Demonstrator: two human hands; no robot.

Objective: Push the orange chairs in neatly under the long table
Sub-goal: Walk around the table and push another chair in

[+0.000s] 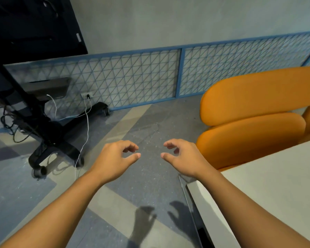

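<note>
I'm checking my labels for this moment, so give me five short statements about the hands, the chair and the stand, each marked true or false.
1. The left hand and the right hand both hold nothing. True.
2. The orange chair stands on the right, next to the light table. True.
3. The right hand grips the orange chair's backrest. False: it hovers apart from the chair, fingers loosely curled, over the floor.
4. A black wheeled stand is on the left. True.
5. The white cable lies across the table. False: it hangs beside the stand and runs down to the floor.
</note>
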